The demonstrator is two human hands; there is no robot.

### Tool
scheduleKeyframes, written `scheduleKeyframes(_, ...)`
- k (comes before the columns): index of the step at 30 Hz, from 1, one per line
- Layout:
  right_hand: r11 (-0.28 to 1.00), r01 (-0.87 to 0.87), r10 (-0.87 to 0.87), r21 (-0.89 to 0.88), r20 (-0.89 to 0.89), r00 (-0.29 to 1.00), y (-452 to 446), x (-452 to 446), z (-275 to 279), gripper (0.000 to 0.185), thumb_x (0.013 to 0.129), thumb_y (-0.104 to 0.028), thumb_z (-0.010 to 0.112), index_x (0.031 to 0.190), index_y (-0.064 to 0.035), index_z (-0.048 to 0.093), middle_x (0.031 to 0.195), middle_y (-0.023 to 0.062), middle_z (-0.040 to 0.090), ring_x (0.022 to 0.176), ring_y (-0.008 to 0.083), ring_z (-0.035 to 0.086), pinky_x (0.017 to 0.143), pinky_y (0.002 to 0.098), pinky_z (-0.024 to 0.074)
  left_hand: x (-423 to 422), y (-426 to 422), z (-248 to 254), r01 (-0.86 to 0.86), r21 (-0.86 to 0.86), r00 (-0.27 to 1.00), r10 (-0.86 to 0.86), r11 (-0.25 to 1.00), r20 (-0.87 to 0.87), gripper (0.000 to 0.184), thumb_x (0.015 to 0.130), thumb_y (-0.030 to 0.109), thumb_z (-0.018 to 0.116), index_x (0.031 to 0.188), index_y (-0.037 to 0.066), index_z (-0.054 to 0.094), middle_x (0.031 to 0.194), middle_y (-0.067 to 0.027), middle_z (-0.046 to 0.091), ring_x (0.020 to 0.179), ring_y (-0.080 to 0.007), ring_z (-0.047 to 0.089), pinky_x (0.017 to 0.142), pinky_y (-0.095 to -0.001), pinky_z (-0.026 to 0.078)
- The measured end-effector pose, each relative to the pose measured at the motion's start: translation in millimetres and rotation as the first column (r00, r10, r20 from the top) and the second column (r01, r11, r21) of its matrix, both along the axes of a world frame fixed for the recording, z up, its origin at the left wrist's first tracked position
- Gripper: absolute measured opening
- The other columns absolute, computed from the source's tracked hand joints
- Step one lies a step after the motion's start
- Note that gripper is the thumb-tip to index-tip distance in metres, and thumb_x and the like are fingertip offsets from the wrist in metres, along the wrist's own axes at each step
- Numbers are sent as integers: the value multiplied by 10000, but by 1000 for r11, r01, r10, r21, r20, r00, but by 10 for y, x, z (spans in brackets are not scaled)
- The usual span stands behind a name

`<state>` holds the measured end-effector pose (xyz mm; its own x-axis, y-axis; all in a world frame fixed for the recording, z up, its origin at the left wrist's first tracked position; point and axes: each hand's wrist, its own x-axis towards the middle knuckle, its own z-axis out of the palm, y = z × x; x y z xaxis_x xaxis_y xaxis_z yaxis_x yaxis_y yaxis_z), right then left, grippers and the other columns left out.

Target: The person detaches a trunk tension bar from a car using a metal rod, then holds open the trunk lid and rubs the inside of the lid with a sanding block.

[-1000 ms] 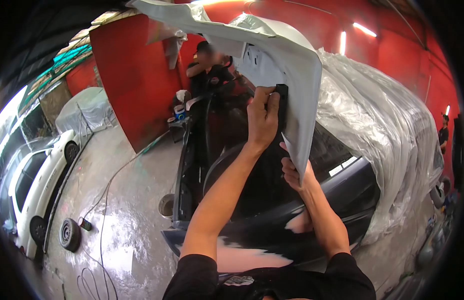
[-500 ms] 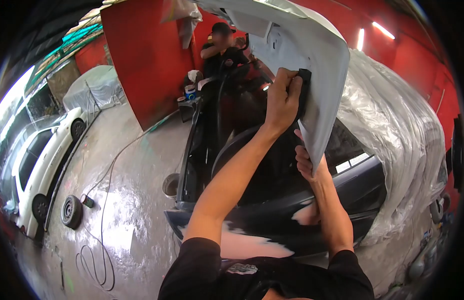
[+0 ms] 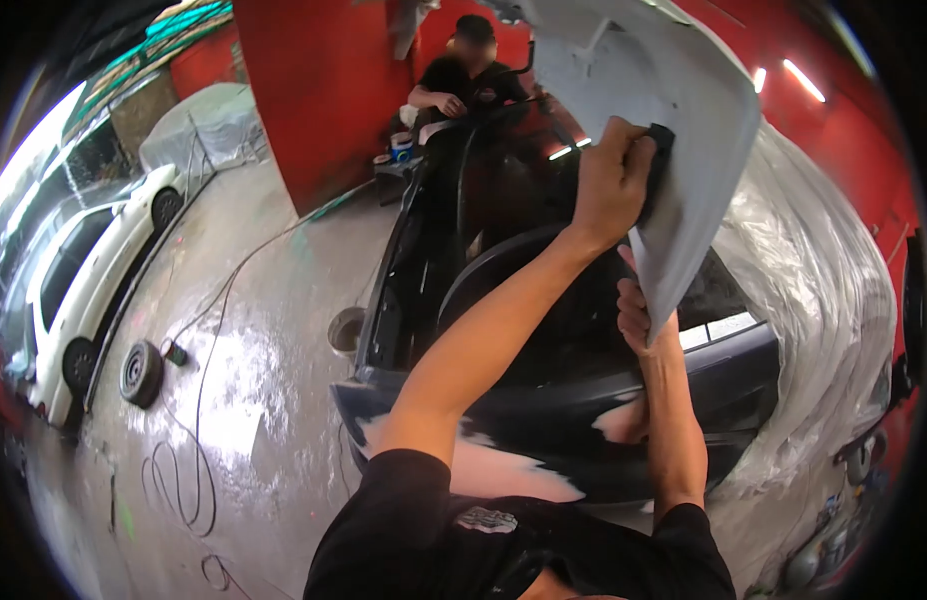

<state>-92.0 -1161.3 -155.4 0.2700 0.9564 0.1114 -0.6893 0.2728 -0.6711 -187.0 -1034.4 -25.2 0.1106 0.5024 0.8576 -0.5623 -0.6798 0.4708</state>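
A light grey car body panel [image 3: 708,120] is held up above a dark car [image 3: 553,365], its lower end tapering to a point. My left hand [image 3: 613,190] is closed round a black block [image 3: 662,142], which lies against the inner face of the panel. Lower down, my right hand [image 3: 638,308] has its fingers wrapped at the panel's lower edge, partly behind it. The dark car has pale pink patches [image 3: 508,468] on its near side.
A co-worker [image 3: 473,80] in black is beyond the dark car. Plastic sheeting [image 3: 808,300] drapes a vehicle at right. At left are a white car [image 3: 78,270], a loose wheel [image 3: 141,373] and hoses [image 3: 198,440] on the floor. A bucket [image 3: 346,330] stands beside the dark car.
The view has shifted, so the panel and both my hands appear further right. My left hand stays on the block against the panel. The co-worker's raised arm has come down from the face.
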Motion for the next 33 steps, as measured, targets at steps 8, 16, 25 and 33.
scheduleKeyframes(8,991,-86,89,104,-25,996,-5,78,-79,539,1029,-207,487,1519,-38,338,693,15,401,424,85,317,334,227,242,29,30,-21,-7,-7,1000,7,1000,18,121,956,82,588,919,-23,541,648,-100,560,591,-115,479,549,-306,385)
scheduleKeyframes(16,963,-198,199,184,14,980,3,122,-87,687,1039,-193,494,1578,-15,107,747,46,405,461,90,349,349,229,275,6,37,-29,-62,23,998,61,998,13,150,935,71,606,1034,-18,538,557,-114,570,470,-175,503,482,-338,354)
scheduleKeyframes(25,984,-125,129,129,-22,991,0,68,-40,577,1038,-180,477,1545,-10,260,716,27,399,432,78,316,340,220,260,141,96,-58,-74,33,990,69,997,120,148,937,86,632,930,-17,527,616,-142,603,513,-222,569,511,-346,411)
scheduleKeyframes(33,987,-107,108,117,-7,994,-11,62,-34,570,1033,-171,485,1537,-6,276,708,20,397,429,77,304,342,216,260,56,50,0,-156,7,987,156,988,48,179,932,127,645,921,-14,536,627,-161,605,522,-244,590,511,-357,416)
